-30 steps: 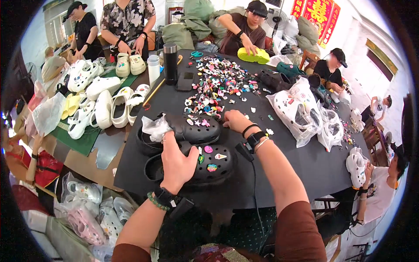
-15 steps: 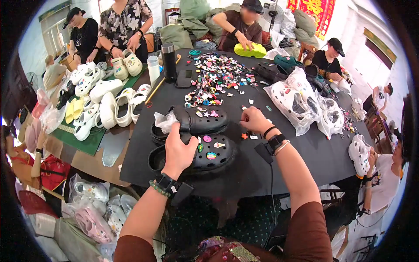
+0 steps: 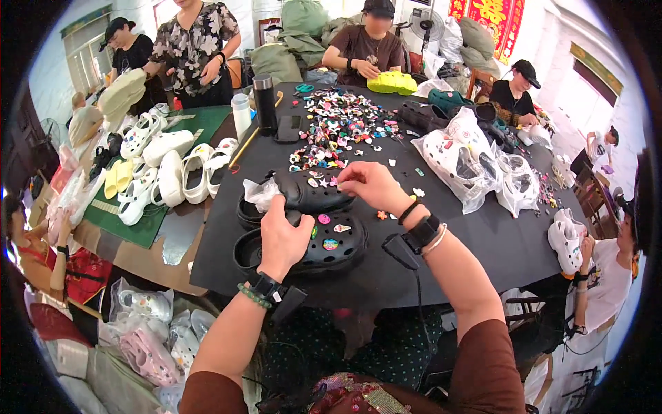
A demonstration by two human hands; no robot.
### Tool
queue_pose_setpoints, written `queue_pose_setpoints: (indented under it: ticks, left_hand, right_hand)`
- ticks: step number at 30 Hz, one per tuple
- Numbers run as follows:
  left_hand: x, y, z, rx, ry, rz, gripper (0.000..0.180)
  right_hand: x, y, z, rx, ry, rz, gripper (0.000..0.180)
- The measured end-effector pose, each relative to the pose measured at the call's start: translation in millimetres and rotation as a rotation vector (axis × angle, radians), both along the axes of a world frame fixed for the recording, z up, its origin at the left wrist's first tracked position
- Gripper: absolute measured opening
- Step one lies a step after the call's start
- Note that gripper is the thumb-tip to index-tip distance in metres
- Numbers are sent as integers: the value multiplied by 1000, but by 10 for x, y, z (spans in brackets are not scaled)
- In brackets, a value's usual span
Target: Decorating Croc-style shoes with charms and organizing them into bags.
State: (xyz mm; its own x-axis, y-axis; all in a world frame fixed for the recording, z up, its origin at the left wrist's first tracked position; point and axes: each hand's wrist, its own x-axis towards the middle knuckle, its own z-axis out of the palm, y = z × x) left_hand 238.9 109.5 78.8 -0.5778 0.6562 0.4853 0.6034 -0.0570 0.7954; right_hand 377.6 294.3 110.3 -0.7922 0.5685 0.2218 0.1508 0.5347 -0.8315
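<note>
1. Head view: the left hand (image 3: 284, 234) grips the pair of black clogs (image 3: 348, 245), side by side on the tabletop (image 3: 455, 259).
2. The right hand (image 3: 376, 186) has its fingertips pinched together at the farther clog's (image 3: 314, 199) toe; I can't tell what's between them.
3. Beyond spreads a pile of colourful charms (image 3: 348, 123); bagged white clogs (image 3: 448, 162) sit to the right.

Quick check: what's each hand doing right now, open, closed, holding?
Left hand: partly curled against the black clogs; full grip hidden.
Right hand: closed, fingertips pinched by the farther clog; any held piece can't be told.
</note>
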Motion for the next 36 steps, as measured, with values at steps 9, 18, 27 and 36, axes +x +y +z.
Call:
queue_pose_setpoints:
  ticks: [9,18,27,36]
  left_hand:
    - [7,-4,10,28,36,23,29]
    - [-11,6,8,22,13,5,28]
    - [-13,7,4,-1,-12,-9,28]
    - [-39,14,-16,24,24,-16,29]
  right_hand:
    - [-263,-109,-135,326,-43,11,17]
    - [-347,-32,-76,360,-79,43,17]
    - [-410,32,-45,418,-189,58,19]
    - [-504,117,31,424,-261,214,31]
